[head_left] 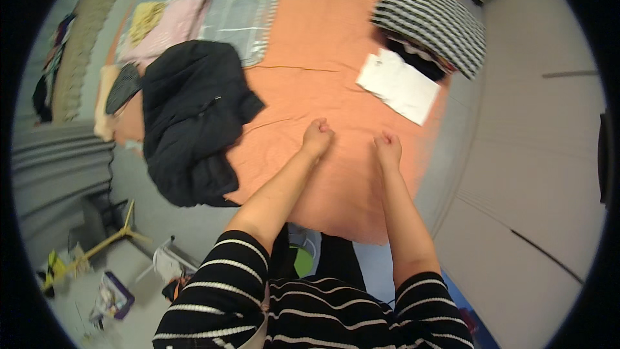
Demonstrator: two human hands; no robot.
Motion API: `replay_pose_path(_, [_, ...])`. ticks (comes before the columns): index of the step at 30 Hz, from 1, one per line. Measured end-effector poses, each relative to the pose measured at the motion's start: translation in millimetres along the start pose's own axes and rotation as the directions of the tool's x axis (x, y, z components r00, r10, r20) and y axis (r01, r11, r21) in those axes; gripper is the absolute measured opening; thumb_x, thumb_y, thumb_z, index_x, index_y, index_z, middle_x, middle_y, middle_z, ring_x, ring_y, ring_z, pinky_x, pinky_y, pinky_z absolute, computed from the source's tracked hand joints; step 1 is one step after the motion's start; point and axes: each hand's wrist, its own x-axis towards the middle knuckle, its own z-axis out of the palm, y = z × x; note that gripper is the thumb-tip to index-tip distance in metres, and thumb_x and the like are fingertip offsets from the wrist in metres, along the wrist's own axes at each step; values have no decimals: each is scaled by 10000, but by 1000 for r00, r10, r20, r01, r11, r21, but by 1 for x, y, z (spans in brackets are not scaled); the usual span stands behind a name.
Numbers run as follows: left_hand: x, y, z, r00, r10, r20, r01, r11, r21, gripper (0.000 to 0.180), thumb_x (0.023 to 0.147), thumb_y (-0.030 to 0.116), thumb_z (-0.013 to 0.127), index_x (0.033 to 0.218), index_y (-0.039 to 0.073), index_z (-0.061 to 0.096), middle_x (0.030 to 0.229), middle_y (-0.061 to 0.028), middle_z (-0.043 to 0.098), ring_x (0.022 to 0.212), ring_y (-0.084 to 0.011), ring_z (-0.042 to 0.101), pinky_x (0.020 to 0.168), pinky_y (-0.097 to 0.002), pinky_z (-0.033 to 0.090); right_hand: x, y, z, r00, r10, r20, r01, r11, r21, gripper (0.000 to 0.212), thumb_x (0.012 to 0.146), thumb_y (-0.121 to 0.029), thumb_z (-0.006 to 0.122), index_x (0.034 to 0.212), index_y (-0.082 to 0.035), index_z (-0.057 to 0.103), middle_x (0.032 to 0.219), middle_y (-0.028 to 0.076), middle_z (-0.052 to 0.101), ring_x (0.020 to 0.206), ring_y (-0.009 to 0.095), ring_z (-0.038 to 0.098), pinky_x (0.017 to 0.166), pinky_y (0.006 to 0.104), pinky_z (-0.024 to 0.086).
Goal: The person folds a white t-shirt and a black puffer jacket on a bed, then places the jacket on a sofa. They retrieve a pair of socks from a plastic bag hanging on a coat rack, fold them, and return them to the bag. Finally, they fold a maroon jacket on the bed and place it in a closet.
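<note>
My left hand (318, 135) is closed over the middle of the orange bedsheet (336, 187), its fingers curled in. To the right, my right hand (388, 145) is also closed, a short way apart from the left. Nothing sticks out of either fist, and what is inside them, if anything, is hidden. Nearest my left hand lies a black puffy jacket (187, 103), spread along the left edge of the bed. A white folded cloth (400, 86) lies flat just beyond my right hand.
At the far right sits a black-and-white checked folded cloth (433, 16) on dark fabric. Pink folded fabric (168, 26) and a yellow cloth (146, 22) lie on a grey blanket (232, 0). White cabinets (516, 155) flank the right. A yellow stand (123, 229) is at lower left.
</note>
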Motion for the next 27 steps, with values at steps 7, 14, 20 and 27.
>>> replay_pose_path(7, [-39, -48, -192, 671, 651, -356, -11, 489, 872, 608, 747, 201, 699, 1293, 79, 463, 1347, -197, 401, 1291, -402, 317, 1019, -604, 266, -123, 46, 64, 797, 226, 561, -318, 945, 72, 184, 831, -84, 628, 993, -2, 598, 791, 0, 578, 686, 79, 533, 595, 213, 443])
replay_pose_path(14, [-72, -49, -354, 826, 308, -471, 315, 440, 841, 766, 682, 185, 755, 1363, 131, 409, 1273, -143, 511, 1185, -315, 473, 974, -576, 347, -206, 3, 62, 699, 368, 614, -373, 919, -126, 165, 838, -84, 631, 985, -20, 593, 787, 8, 591, 661, 83, 544, 575, 220, 447])
replay_pose_path(20, [-126, -32, -328, 660, 731, -170, -447, 565, 694, 354, 606, 49, 639, 951, -27, 642, 923, -215, 648, 816, -398, 611, 746, -454, 491, -235, -76, 90, 696, 322, 642, -418, 908, -2, 318, 897, -300, 617, 1080, -45, 570, 808, 10, 595, 666, 97, 546, 618, 230, 467])
replay_pose_path(27, [-259, 19, -297, 746, 613, 261, -610, 786, -102, 292, 709, -37, 626, 999, -61, 612, 969, -167, 655, 860, -239, 633, 783, -316, 476, -269, -174, 112, 487, 75, 870, -750, 547, 373, 936, 816, -729, 432, 1380, 14, 355, 1390, 176, 418, 1247, 306, 438, 1027, 430, 374])
